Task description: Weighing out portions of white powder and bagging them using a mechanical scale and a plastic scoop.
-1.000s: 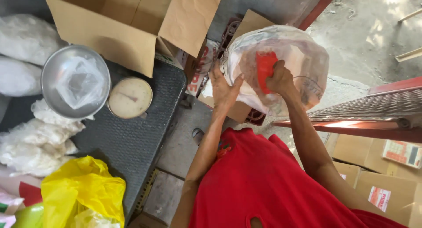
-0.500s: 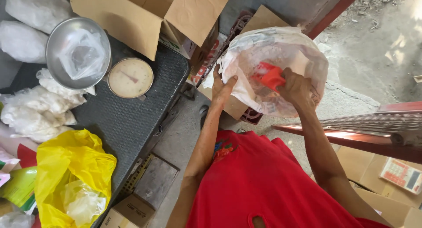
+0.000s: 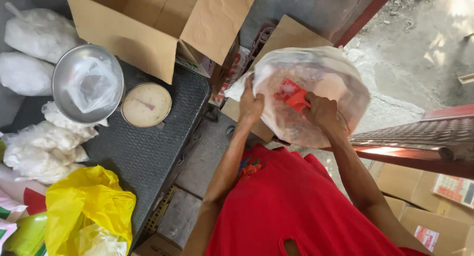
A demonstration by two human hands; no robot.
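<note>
Red scoop (image 3: 292, 94) dipped deeper; translucent sack (image 3: 340, 88).

Right hand (image 3: 323, 113) fingers hidden inside clear bag (image 3: 316, 95); red scoop (image 3: 293, 94) partly covered. Contents blurred behind plastic. Cardboard box (image 3: 163, 26) cut off at top edge.

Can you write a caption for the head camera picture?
Right hand digs a red scoop into a bag held by left hand.
</note>
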